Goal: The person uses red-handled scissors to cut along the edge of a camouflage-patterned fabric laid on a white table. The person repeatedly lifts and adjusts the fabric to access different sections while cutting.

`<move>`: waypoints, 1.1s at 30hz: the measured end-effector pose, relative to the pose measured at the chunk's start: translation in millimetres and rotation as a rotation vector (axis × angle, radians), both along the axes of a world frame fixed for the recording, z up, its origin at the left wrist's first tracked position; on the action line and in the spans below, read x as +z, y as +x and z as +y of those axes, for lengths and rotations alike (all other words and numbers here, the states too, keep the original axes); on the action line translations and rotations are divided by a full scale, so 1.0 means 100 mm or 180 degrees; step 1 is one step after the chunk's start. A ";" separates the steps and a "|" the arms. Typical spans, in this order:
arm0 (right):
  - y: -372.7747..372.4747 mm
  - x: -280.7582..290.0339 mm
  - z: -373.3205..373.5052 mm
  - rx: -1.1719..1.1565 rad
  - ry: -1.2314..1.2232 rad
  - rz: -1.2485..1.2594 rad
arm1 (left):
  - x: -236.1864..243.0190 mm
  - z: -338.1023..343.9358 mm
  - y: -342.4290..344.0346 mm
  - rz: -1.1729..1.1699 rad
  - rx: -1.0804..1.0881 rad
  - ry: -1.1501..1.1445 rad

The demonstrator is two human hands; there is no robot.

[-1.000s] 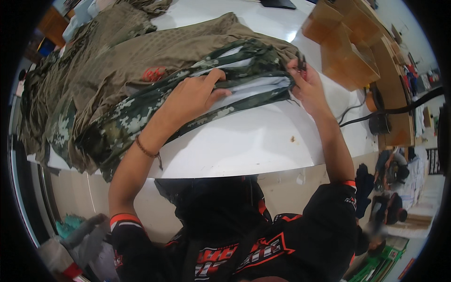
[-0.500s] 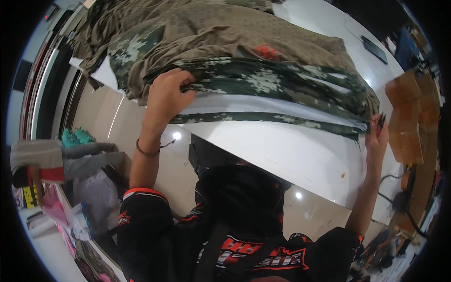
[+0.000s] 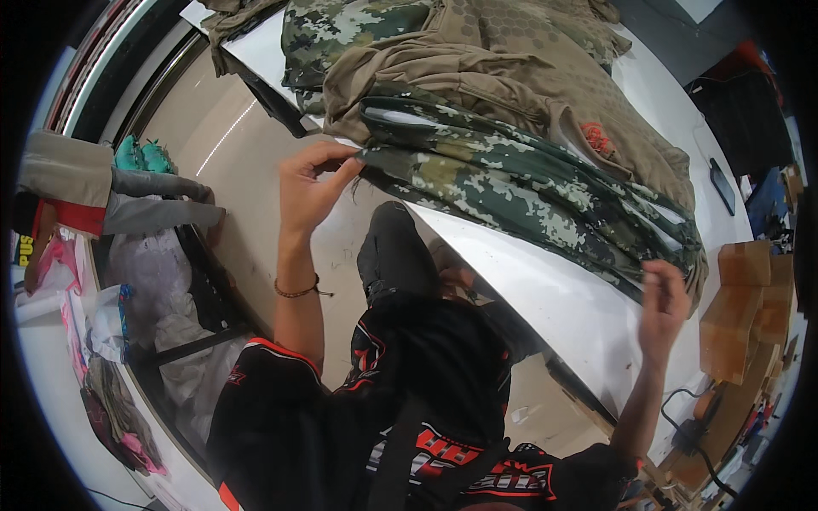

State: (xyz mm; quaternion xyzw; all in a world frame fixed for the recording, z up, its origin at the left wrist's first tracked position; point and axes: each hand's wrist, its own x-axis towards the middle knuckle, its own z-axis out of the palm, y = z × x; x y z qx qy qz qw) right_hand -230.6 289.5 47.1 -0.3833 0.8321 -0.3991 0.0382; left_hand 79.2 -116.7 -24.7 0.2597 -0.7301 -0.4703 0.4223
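Observation:
A long piece of green camouflage cloth (image 3: 511, 189) lies in folds along the near edge of the white table (image 3: 596, 341). At its left end, my left hand (image 3: 313, 183) pinches a corner between thumb and fingertips, just off the table edge. My right hand (image 3: 665, 311) is at the cloth's right end, its fingers closed on the lower edge. Behind the camouflage piece, brown patterned fabric (image 3: 464, 72) is heaped, with a red mark (image 3: 596, 139) on it. Another camouflage section (image 3: 345, 38) sits at the far left of the heap.
A phone (image 3: 722, 186) lies at the table's right side. Beyond the right edge stand open cardboard boxes (image 3: 728, 315) and a black cable (image 3: 703, 456). At left, a person in grey trousers (image 3: 153, 204) stands by a table with plastic-wrapped goods (image 3: 153, 277).
The view has turned, shifting the table right. The separate lower strip of camouflage cloth is now gathered against the rest, covering the white gap. The dark pointed object by my right hand no longer shows.

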 end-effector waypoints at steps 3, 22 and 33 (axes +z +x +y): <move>0.48 0.23 -0.73 0.1167 0.0296 0.0059 | -0.04 0.13 -0.10 0.0478 0.0170 0.0695; 0.79 -0.18 -2.89 0.2256 -0.0117 -0.0282 | 0.07 0.21 -0.31 0.0496 0.0314 0.1427; 0.86 -0.38 -2.87 0.2472 -0.0444 0.0731 | 0.06 0.37 -0.18 -0.0117 0.0790 -0.1154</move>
